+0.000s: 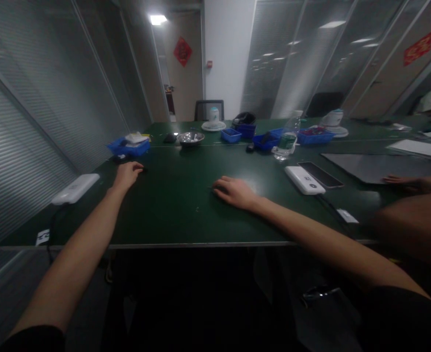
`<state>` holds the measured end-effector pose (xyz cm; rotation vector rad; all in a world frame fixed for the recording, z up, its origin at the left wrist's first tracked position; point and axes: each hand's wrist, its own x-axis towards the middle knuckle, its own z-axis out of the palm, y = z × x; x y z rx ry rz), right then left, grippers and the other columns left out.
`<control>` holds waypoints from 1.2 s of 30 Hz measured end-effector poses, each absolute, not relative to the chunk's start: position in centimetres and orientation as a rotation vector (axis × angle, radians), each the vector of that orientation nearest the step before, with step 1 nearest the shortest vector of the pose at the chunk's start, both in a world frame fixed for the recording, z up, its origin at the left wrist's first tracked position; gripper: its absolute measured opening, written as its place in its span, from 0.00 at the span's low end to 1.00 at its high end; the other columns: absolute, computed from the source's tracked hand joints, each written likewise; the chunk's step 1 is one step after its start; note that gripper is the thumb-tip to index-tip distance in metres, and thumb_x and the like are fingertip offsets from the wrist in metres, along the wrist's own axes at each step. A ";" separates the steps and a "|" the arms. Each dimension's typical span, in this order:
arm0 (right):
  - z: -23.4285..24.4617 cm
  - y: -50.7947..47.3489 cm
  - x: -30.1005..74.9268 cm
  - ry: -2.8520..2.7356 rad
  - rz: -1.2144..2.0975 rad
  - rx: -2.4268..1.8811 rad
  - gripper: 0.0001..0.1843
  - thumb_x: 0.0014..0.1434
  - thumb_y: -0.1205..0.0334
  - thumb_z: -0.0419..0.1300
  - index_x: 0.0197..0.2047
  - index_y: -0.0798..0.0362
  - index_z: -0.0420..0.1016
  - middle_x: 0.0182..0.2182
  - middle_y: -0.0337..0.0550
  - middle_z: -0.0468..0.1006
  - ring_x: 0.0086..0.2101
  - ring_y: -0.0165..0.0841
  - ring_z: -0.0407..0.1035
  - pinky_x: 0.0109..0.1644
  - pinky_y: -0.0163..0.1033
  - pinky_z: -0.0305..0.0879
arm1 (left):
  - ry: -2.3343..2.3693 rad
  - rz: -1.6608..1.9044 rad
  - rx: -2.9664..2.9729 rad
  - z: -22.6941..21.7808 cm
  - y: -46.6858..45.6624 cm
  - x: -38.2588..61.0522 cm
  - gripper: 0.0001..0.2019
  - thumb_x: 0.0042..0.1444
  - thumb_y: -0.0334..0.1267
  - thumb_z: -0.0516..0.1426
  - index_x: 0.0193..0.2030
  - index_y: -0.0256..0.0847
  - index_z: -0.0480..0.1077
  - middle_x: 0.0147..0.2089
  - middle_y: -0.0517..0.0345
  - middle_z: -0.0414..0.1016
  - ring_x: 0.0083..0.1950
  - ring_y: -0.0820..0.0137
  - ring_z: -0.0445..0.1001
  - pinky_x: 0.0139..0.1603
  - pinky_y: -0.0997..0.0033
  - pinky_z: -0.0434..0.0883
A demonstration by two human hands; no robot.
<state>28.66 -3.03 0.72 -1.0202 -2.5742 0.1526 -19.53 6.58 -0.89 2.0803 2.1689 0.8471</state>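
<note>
On the left side of the dark green table [171, 210], my left hand [127, 175] is closed in a pinch near the front of a blue tray. A small dark thing shows at its fingertips, too blurred to name. My right hand [236, 192] rests on the tabletop near the middle, fingers curled together and pointing left. A thin dark bit shows by its fingertips; what they hold, if anything, is hidden. Beyond the hands stands a metal bowl [191, 140] with pale things in it.
The blue tray [129, 147] holds white packets. White power banks [76, 188] with cables lie at both sides, the right one beside a phone [320, 175]. A water bottle [287, 139] and blue bins [231, 135] stand farther back. Another person's blurred arm [417, 220] reaches in at right.
</note>
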 end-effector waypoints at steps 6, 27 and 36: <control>0.8 -3.2 28.6 -2.583 0.139 -1.050 0.16 0.74 0.55 0.55 0.58 0.52 0.76 0.51 0.48 0.78 0.37 0.33 0.72 0.40 0.37 0.63 | 2.082 0.829 2.222 -1.0 6.2 -18.5 0.13 0.62 0.41 0.61 0.51 0.44 0.82 0.53 0.47 0.83 0.58 0.49 0.77 0.63 0.51 0.70; 0.6 -3.0 28.7 -2.628 0.086 -0.916 0.18 0.75 0.53 0.53 0.61 0.50 0.74 0.51 0.47 0.77 0.38 0.33 0.72 0.39 0.37 0.61 | 0.776 0.731 2.457 -0.2 0.4 -0.6 0.12 0.69 0.41 0.60 0.55 0.43 0.81 0.52 0.50 0.81 0.51 0.62 0.78 0.57 0.59 0.72; 0.6 -3.1 28.7 -2.648 0.066 -0.905 0.19 0.75 0.53 0.53 0.62 0.50 0.74 0.51 0.47 0.76 0.37 0.32 0.71 0.38 0.37 0.60 | 0.770 0.727 2.434 -0.1 0.2 -0.3 0.12 0.69 0.40 0.60 0.55 0.43 0.81 0.52 0.50 0.81 0.53 0.61 0.78 0.58 0.59 0.72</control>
